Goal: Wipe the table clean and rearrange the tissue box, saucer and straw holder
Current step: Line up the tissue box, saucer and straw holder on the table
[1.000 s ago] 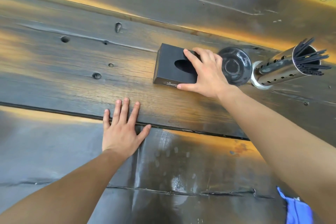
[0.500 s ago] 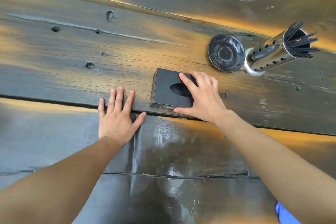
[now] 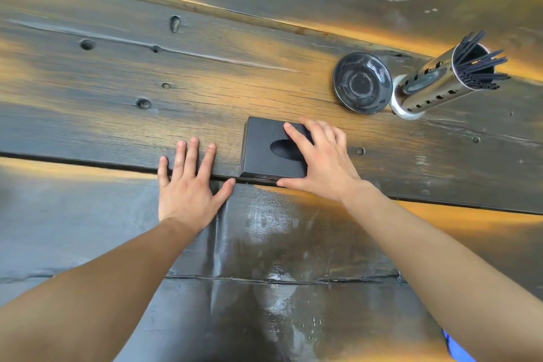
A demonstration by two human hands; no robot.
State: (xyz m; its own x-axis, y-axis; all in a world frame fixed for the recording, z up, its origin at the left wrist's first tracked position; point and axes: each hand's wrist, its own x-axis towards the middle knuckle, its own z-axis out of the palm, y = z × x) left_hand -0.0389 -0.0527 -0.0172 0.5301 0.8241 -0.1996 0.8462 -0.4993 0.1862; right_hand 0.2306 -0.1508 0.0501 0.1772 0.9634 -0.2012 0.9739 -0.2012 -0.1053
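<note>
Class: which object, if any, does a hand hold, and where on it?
The right hand covers the tissue box at its right side, thumb on the near edge. The left hand holds nothing.

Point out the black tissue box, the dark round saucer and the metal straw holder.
black rectangular tissue box (image 3: 264,156): head view, top face left of the oval opening.
dark round glossy saucer (image 3: 362,83): head view, centre well.
perforated metal straw holder (image 3: 426,88): head view, cylinder's side wall.

The right hand (image 3: 318,167) has dragged the tissue box (image 3: 269,156) nearer.
</note>
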